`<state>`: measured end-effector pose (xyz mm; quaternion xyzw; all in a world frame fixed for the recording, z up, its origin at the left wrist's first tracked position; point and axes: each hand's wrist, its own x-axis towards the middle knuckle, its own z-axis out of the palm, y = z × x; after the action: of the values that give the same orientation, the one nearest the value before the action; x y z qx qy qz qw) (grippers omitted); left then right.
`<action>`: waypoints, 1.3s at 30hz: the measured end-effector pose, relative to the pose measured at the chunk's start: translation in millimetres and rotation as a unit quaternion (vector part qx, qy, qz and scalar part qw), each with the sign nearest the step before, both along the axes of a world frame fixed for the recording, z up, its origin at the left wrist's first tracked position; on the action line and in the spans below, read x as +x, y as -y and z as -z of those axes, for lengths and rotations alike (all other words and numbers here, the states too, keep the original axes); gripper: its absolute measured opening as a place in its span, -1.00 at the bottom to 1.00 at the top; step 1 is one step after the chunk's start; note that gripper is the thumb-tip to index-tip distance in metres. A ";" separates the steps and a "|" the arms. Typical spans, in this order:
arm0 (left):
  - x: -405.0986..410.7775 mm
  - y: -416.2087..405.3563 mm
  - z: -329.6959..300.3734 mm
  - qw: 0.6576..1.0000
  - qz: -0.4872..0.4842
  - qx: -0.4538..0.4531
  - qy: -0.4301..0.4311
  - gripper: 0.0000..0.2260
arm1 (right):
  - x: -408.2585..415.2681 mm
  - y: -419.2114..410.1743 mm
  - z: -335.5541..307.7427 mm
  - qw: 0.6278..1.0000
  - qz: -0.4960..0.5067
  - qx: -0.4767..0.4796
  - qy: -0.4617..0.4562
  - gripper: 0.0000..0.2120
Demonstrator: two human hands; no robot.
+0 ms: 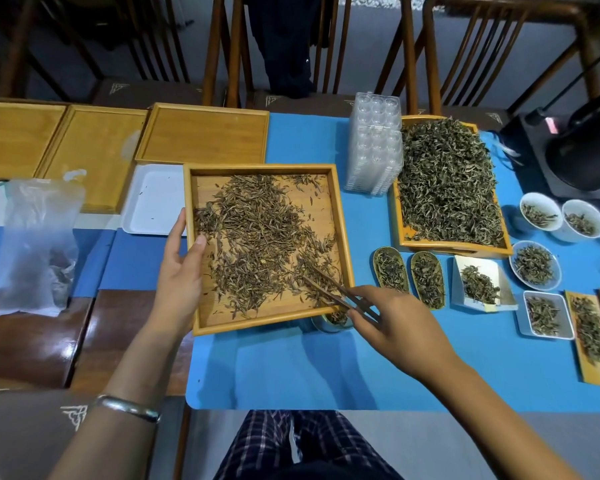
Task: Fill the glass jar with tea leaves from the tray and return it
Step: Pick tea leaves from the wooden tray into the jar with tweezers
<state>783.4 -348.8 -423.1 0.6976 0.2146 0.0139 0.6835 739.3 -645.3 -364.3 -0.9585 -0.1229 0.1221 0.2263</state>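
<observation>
A square wooden tray [340,216] of brown tea leaves [257,233] lies on the blue mat in front of me. My left hand [179,265] grips the tray's left rim, thumb inside. My right hand [392,323] pinches wooden tweezers [333,289] whose tips reach into the leaves at the tray's near right corner. The glass jar [331,322] sits just below that corner, partly hidden by the tray rim and my fingers, with some leaves inside.
A second tray of green leaves [444,178] stands at the right, beside stacked clear plastic moulds [374,147]. Several small dishes and scoops of leaves [534,265] fill the right side. Empty wooden trays [201,133], a white tray [153,199] and a plastic bag [35,244] lie left.
</observation>
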 end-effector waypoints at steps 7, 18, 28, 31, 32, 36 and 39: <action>-0.5 -2.8 -1.0 1.000 0.007 0.007 -0.006 -0.56 | -11.5 18.2 2.5 0.999 0.023 -0.018 -0.031 -0.76; 0.2 -4.6 1.5 1.000 0.010 -0.021 -0.012 -0.56 | -17.3 45.4 1.9 0.996 0.032 -0.038 -0.080 -0.75; 0.2 -0.6 -4.4 1.000 0.012 0.009 0.004 -0.55 | -19.0 59.7 -7.6 0.995 0.056 0.033 -0.076 -0.78; 0.0 -0.6 -5.3 1.000 0.009 0.012 0.005 -0.55 | -14.7 52.6 -12.1 0.995 0.062 0.052 -0.059 -0.77; 0.3 -0.2 -6.3 1.000 0.008 0.014 0.006 -0.55 | -12.1 47.3 -13.8 0.995 0.060 0.063 -0.056 -0.77; 2.7 0.8 -6.0 1.000 0.008 0.015 0.007 -0.56 | 5.9 5.0 -15.3 0.998 0.006 0.068 -0.017 -0.75; 2.7 1.3 -4.3 0.999 0.012 0.032 0.003 -0.56 | 23.5 -37.0 -11.7 0.997 -0.058 0.046 0.005 -0.74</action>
<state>786.1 -350.1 -418.8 0.7216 0.2035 0.0148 0.6615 762.8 -608.3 -352.6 -0.9389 -0.1854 0.1242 0.2619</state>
